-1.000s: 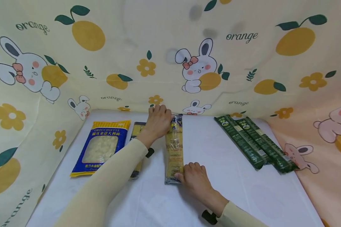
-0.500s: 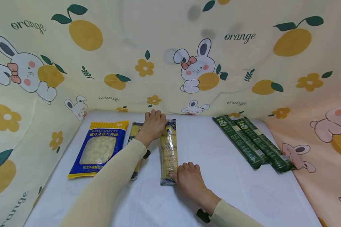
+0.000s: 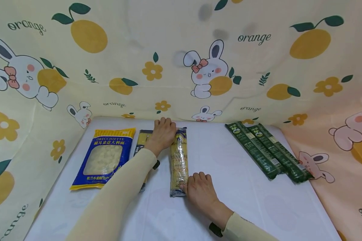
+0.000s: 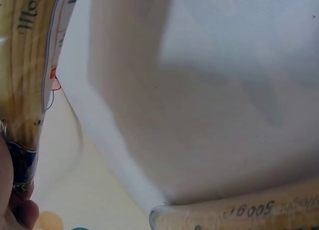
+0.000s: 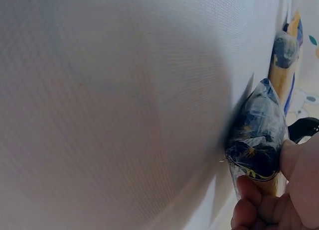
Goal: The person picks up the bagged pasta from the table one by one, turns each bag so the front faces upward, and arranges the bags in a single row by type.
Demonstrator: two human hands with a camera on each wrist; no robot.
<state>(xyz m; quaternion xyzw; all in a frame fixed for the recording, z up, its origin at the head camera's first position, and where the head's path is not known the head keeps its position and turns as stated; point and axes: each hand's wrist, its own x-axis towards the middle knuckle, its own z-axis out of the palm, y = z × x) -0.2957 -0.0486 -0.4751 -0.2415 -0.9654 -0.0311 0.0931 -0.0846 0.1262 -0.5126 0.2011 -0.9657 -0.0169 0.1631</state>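
A long clear pack of spaghetti (image 3: 179,160) lies lengthwise before me, its two ends held by my two hands. My left hand (image 3: 161,134) grips the far end; in the left wrist view its fingertips (image 4: 27,213) curl at the dark blue end of the pack. At the near end, my right hand (image 3: 202,193) pinches the pack's left-facing corner side between thumb and fingers (image 5: 249,192), beside the crumpled blue wrapper end (image 5: 259,135). A second spaghetti pack (image 3: 142,139) lies just to the left, partly hidden under my left forearm.
On the left lies a blue and yellow bag of orecchiette (image 3: 104,157), overlapped by my left sleeve. Two dark green long packs (image 3: 266,152) lie side by side, slanted, at the right. A printed cloth (image 3: 169,67) rises behind the white table (image 3: 244,207).
Both hands have shifted the spaghetti pack slightly left and nearer, toward the second pack. Over the last half second, hands and pack have stayed almost still.
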